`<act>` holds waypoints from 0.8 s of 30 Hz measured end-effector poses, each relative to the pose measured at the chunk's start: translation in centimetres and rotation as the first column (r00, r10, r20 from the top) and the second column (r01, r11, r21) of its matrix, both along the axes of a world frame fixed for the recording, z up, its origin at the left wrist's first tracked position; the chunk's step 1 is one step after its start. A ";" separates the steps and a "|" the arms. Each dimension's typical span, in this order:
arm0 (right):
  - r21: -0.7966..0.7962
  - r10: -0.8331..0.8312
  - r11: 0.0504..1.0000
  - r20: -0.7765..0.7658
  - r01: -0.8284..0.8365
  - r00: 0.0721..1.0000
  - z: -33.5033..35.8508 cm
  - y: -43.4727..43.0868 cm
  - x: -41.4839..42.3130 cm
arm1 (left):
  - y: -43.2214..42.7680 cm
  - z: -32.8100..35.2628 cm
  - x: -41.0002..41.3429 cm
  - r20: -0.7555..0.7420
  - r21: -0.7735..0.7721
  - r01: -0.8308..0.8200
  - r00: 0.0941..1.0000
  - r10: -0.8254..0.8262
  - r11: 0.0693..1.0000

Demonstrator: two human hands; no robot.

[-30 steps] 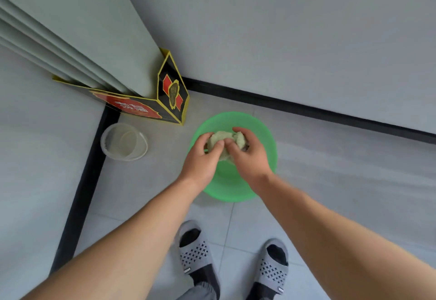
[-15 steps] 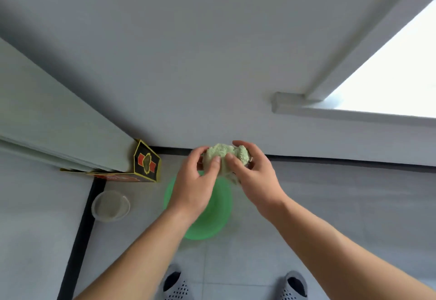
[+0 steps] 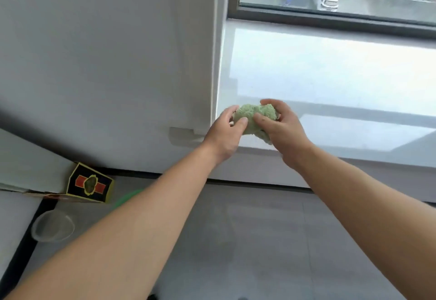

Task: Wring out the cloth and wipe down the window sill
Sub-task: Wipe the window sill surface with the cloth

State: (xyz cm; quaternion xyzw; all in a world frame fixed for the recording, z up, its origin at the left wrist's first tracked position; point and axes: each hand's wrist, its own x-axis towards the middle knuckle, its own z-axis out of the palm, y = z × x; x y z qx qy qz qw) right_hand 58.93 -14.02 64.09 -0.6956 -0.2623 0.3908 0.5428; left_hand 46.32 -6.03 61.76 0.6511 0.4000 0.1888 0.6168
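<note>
A bunched pale green cloth [image 3: 253, 117] is held between both hands above the front left corner of the white window sill [image 3: 330, 82]. My left hand [image 3: 224, 134] grips its left side with thumb and fingers. My right hand [image 3: 282, 130] grips its right side, and a bit of cloth hangs below that palm. The green basin [image 3: 128, 198] on the floor shows only as a sliver behind my left forearm.
A dark window frame [image 3: 330, 18] runs along the back of the sill, with a street outside. On the floor at left stand a black, red and yellow box [image 3: 88, 183] and a clear plastic cup [image 3: 53, 226]. A white wall [image 3: 106, 52] rises left of the sill.
Both hands have lifted the cloth from over the green basin up to the window sill. The view has swung upward from the floor to the sill and window.
</note>
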 end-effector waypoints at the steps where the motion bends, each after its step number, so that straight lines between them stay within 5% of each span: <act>1: -0.004 0.001 1.000 0.010 -0.001 1.000 -0.3 0.5 1.5 | 0.2 -0.2 1.5 -0.006 0.006 -0.008 1.000 0.008 1.000; 13: -0.151 0.074 0.987 0.082 -0.061 0.994 -4.6 8.4 13.2 | 6.8 -4.3 12.2 -0.149 0.063 -0.205 0.966 0.212 0.977; 20: -0.183 0.248 0.966 0.453 -0.182 0.856 -7.0 14.3 20.6 | 13.0 -5.9 18.8 -0.264 0.261 -0.364 0.864 0.429 0.894; 24: -0.184 0.275 0.960 0.491 -0.210 0.827 -8.5 16.5 23.3 | 14.3 -6.5 21.2 -0.274 0.288 -0.448 0.808 0.521 0.846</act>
